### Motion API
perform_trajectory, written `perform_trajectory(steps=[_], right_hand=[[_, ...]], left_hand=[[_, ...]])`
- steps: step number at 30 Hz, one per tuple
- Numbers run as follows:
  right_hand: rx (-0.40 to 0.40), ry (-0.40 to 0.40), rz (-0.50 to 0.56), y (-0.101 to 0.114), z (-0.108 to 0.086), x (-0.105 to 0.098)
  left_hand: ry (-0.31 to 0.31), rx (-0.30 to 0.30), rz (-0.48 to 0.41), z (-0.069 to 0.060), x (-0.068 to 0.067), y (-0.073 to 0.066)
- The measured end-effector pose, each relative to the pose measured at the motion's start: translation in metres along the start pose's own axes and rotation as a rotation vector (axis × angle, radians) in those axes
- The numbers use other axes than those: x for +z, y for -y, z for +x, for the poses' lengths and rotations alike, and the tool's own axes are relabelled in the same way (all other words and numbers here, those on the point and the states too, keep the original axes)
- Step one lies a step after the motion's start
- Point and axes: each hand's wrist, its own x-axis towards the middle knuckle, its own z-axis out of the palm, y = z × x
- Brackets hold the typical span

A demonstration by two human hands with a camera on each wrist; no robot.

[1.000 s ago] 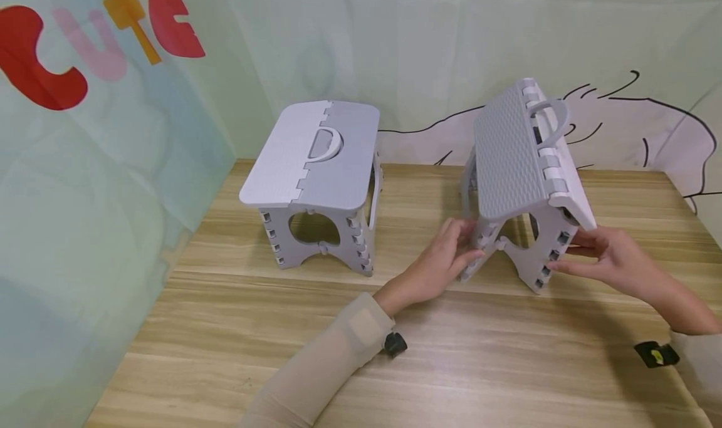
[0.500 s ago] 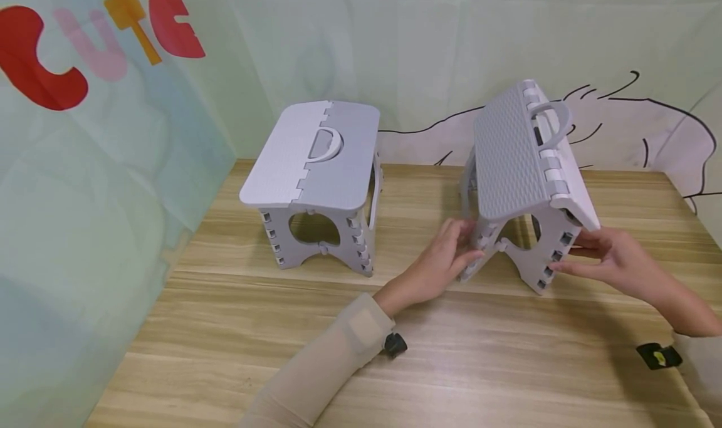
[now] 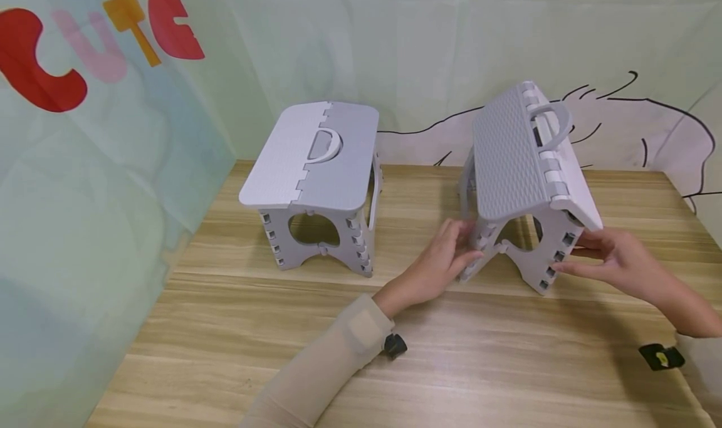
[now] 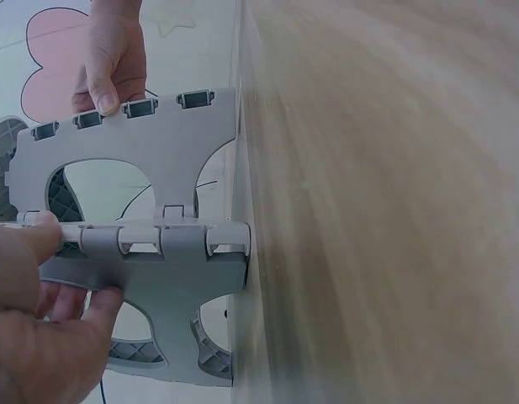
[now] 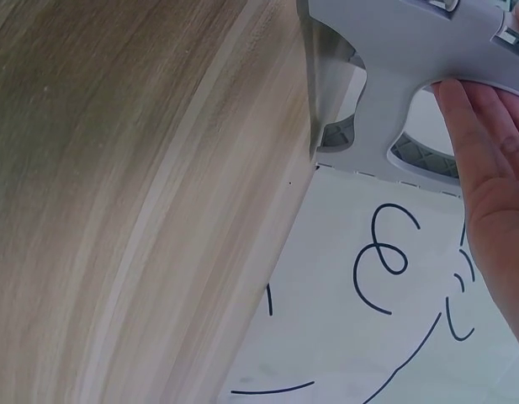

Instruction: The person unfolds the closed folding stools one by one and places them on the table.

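Note:
A partly folded grey and white folding step stool (image 3: 507, 158) stands at the right of the table, its two seat halves sloping down from a ridge like a roof. My left hand (image 3: 431, 265) grips the hinged edge of its left leg panel, thumb in front. On the other side my right hand (image 3: 626, 268) holds the right leg panel's edge, under the white seat half. The left wrist view shows my left thumb on the leg hinge (image 4: 141, 240) and its fingers behind. In the right wrist view, the right fingers (image 5: 473, 135) reach round the panel through its opening.
A second folding stool (image 3: 316, 158), fully unfolded with a flat top, stands to the left on the wooden table (image 3: 451, 365). A printed cloth backdrop (image 3: 417, 52) hangs close behind both stools and along the left.
My right hand has shifted slightly right with the right leg panel, and the white seat half has swung a little outward. The left hand and the other stool have stayed put.

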Motion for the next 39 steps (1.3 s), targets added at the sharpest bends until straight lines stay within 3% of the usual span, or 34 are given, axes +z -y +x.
perform_trajectory(steps=[39], right_hand=[[0.008, -0.033, -0.022, -0.0057, -0.0057, -0.0041]], left_hand=[[-0.011, 0.000, 0.005, -0.0019, -0.0001, -0.0004]])
